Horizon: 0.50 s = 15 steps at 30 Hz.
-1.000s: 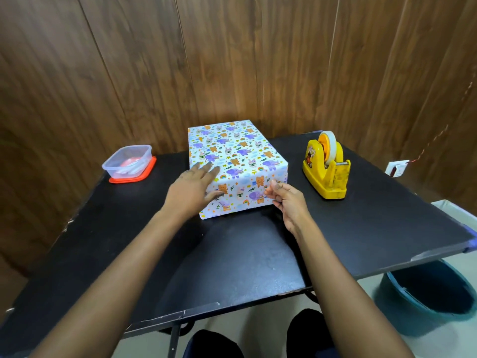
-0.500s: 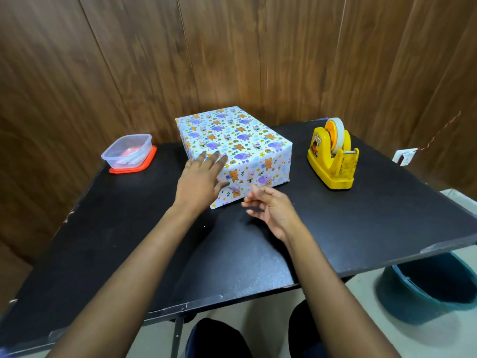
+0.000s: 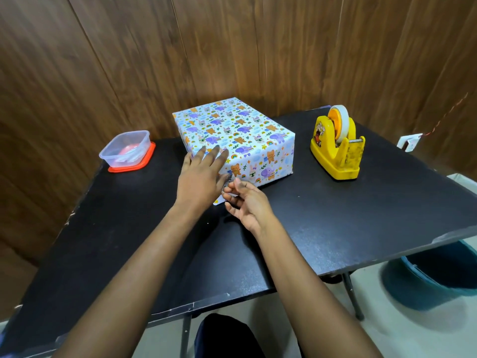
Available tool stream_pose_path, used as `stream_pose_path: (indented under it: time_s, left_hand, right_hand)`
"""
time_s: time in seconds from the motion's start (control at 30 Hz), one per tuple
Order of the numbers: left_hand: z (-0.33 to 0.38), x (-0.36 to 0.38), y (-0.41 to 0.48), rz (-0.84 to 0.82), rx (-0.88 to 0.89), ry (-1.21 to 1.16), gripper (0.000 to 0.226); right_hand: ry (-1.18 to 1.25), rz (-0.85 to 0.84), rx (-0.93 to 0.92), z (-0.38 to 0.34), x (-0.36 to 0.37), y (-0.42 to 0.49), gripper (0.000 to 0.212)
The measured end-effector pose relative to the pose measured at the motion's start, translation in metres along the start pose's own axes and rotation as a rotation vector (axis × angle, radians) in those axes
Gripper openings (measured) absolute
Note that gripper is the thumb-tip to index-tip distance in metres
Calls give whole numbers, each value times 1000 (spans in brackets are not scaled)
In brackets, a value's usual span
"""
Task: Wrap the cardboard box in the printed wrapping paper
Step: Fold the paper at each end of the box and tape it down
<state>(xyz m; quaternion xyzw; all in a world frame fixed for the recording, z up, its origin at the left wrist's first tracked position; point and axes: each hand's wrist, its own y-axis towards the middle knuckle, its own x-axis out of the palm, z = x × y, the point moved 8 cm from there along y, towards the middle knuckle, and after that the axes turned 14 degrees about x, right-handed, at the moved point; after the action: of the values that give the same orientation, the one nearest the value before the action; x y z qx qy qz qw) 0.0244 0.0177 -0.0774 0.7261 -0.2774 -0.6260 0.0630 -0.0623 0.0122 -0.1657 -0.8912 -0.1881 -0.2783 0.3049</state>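
While the left hand (image 3: pixel 200 177) lies flat on the wrapped box (image 3: pixel 245 133), the right hand (image 3: pixel 246 202) hovers loosely curled.

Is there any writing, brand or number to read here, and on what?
No text reads clearly.
wrapped box: cartoon animals, rainbows and stars only, no lettering.
yellow tape dispenser: picture sticker, any writing too blurred to read.
white wall plate: too small to read.
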Motion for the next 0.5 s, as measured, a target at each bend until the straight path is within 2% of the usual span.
stream_pose_path:
  time_s: [0.13, 0.3, 0.5]
  left_hand:
    - [-1, 1, 5, -37, -76, 18, 55]
    - [7, -8, 14, 41, -61, 68, 35]
    - [10, -10, 14, 22, -36, 50, 33]
  right_hand:
    - [-5, -9, -36, -2, -9, -3, 26]
    - [22, -19, -23, 1, -16, -5, 32]
    - [69, -18, 55, 2, -9, 0, 31]
